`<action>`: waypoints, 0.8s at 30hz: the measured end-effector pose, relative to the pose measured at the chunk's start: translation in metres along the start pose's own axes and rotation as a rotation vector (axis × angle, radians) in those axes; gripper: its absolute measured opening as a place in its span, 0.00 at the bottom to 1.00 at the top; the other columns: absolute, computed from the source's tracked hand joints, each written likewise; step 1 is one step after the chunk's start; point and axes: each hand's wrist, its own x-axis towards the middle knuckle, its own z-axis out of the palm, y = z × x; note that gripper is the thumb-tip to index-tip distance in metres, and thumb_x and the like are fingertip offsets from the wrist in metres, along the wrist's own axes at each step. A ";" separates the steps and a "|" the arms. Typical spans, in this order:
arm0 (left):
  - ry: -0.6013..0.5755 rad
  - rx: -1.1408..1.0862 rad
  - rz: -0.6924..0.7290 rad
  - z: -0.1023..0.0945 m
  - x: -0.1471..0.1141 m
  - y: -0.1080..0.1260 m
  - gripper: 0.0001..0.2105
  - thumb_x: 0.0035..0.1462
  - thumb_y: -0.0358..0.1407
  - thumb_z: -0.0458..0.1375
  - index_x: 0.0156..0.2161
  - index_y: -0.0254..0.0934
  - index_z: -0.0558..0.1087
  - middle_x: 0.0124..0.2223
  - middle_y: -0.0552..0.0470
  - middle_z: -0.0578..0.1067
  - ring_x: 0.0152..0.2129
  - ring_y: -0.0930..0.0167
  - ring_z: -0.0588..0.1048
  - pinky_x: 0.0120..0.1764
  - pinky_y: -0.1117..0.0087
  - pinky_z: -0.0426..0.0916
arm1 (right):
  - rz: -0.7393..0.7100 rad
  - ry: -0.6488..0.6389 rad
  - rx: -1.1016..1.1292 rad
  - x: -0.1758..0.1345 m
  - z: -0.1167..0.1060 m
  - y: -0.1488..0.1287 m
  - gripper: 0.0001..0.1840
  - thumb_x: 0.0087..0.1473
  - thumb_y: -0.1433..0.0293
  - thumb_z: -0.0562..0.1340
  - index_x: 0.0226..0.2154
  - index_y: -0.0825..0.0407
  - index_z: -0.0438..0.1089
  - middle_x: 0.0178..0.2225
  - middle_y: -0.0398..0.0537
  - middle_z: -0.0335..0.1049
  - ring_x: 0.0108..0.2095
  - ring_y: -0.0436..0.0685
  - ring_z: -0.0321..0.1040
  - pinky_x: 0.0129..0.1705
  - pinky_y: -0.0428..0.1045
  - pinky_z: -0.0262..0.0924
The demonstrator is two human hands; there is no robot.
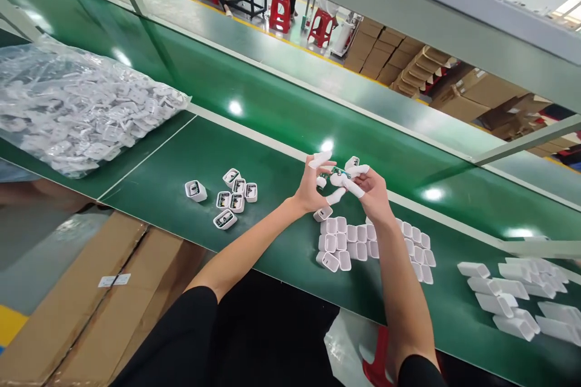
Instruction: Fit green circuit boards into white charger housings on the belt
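My right hand (pixel 373 190) pinches a small green circuit board (pixel 341 173) with white parts on it, between thumb and finger. Beside it my left hand (pixel 313 186) has thumb and forefinger spread apart; whether its other fingertips touch the board is hard to see. Both hands wear white finger cots. Just behind the right fingers, a white housing (pixel 351 162) with a board inside stands partly hidden. Another white housing (pixel 323 213) lies below the left hand. Rows of open white housings (pixel 336 242) stand nearer to me, partly covered by my right forearm.
To the left stand several white housings with boards inside (pixel 236 201). A clear bag (pixel 91 109) of white parts lies at the far left. More white housings (pixel 517 296) lie at right. A metal frame (pixel 454 18) crosses above; a cardboard box (pixel 91 290) stands below the green bench (pixel 154 187).
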 end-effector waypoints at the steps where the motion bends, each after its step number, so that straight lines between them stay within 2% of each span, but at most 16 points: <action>1: 0.009 -0.093 -0.108 0.001 0.002 0.003 0.33 0.66 0.47 0.73 0.69 0.42 0.68 0.61 0.39 0.75 0.50 0.61 0.85 0.47 0.59 0.84 | 0.002 0.000 0.023 0.002 -0.001 0.002 0.28 0.52 0.48 0.83 0.44 0.45 0.78 0.39 0.46 0.82 0.37 0.58 0.81 0.43 0.58 0.83; 3: -0.010 -0.281 -0.329 0.001 0.007 0.007 0.23 0.68 0.52 0.70 0.58 0.39 0.75 0.49 0.45 0.80 0.38 0.66 0.85 0.39 0.63 0.83 | -0.010 0.002 0.025 0.006 -0.002 0.004 0.27 0.53 0.49 0.83 0.46 0.44 0.77 0.40 0.46 0.82 0.38 0.59 0.81 0.45 0.59 0.83; 5: -0.025 -0.403 -0.496 0.001 0.012 0.011 0.23 0.66 0.55 0.72 0.51 0.38 0.76 0.41 0.49 0.81 0.31 0.68 0.83 0.33 0.67 0.81 | -0.047 0.020 -0.042 0.008 -0.002 0.004 0.25 0.57 0.50 0.81 0.49 0.43 0.78 0.42 0.46 0.82 0.39 0.59 0.81 0.48 0.60 0.82; 8: 0.019 -0.451 -0.621 -0.001 0.017 0.014 0.28 0.59 0.58 0.77 0.48 0.37 0.77 0.39 0.49 0.83 0.29 0.69 0.84 0.32 0.68 0.81 | -0.195 0.022 -0.298 0.006 0.000 -0.002 0.22 0.63 0.52 0.77 0.54 0.42 0.78 0.51 0.51 0.81 0.47 0.62 0.79 0.52 0.62 0.80; 10: 0.022 -0.450 -0.660 -0.002 0.018 0.016 0.29 0.56 0.58 0.78 0.46 0.37 0.76 0.39 0.49 0.84 0.30 0.68 0.84 0.34 0.67 0.81 | -0.296 -0.037 -0.483 0.004 0.002 -0.008 0.24 0.64 0.55 0.76 0.59 0.42 0.77 0.55 0.53 0.78 0.50 0.64 0.77 0.52 0.63 0.79; 11: 0.012 -0.444 -0.668 -0.002 0.019 0.018 0.29 0.55 0.58 0.79 0.46 0.37 0.76 0.38 0.50 0.84 0.30 0.68 0.84 0.35 0.67 0.81 | -0.323 -0.071 -0.554 0.002 0.003 -0.011 0.25 0.64 0.57 0.75 0.61 0.42 0.76 0.54 0.53 0.78 0.49 0.64 0.76 0.51 0.62 0.78; 14: -0.033 -0.405 -0.636 -0.001 0.019 0.023 0.29 0.52 0.57 0.81 0.42 0.38 0.76 0.36 0.53 0.82 0.31 0.70 0.83 0.38 0.68 0.79 | -0.326 -0.101 -0.673 -0.003 0.004 -0.018 0.21 0.67 0.61 0.72 0.60 0.44 0.76 0.42 0.49 0.75 0.39 0.61 0.72 0.44 0.59 0.74; 17: -0.077 -0.376 -0.567 -0.005 0.022 0.028 0.28 0.61 0.63 0.72 0.42 0.37 0.77 0.35 0.51 0.81 0.32 0.70 0.80 0.38 0.67 0.77 | -0.349 -0.067 -0.664 -0.006 0.000 -0.027 0.17 0.67 0.63 0.72 0.57 0.44 0.78 0.38 0.46 0.75 0.36 0.59 0.72 0.43 0.58 0.73; 19: -0.169 -0.342 -0.552 -0.014 0.027 0.030 0.30 0.66 0.66 0.65 0.44 0.37 0.79 0.37 0.49 0.82 0.32 0.69 0.81 0.39 0.66 0.77 | -0.389 -0.034 -0.613 -0.008 -0.006 -0.037 0.19 0.66 0.64 0.73 0.58 0.44 0.78 0.38 0.45 0.76 0.36 0.59 0.72 0.44 0.59 0.73; 20: -0.250 -0.302 -0.562 -0.020 0.030 0.031 0.30 0.66 0.66 0.65 0.45 0.37 0.80 0.38 0.48 0.82 0.33 0.68 0.81 0.39 0.66 0.76 | -0.413 -0.016 -0.590 -0.010 -0.008 -0.044 0.20 0.66 0.65 0.73 0.59 0.43 0.78 0.38 0.44 0.76 0.36 0.59 0.72 0.45 0.59 0.74; 22: -0.507 -0.195 -0.624 -0.036 0.037 0.032 0.27 0.61 0.62 0.72 0.47 0.38 0.81 0.44 0.46 0.84 0.36 0.67 0.83 0.38 0.67 0.75 | -0.468 0.014 -0.554 -0.016 -0.013 -0.059 0.21 0.66 0.67 0.72 0.60 0.42 0.78 0.38 0.44 0.76 0.37 0.59 0.73 0.45 0.59 0.75; 24: -0.809 -0.103 -0.715 -0.051 0.043 0.032 0.30 0.49 0.53 0.81 0.52 0.40 0.82 0.52 0.43 0.84 0.39 0.65 0.84 0.35 0.68 0.75 | -0.522 0.038 -0.522 -0.024 -0.015 -0.074 0.22 0.65 0.69 0.73 0.60 0.40 0.78 0.38 0.44 0.76 0.38 0.59 0.73 0.45 0.60 0.75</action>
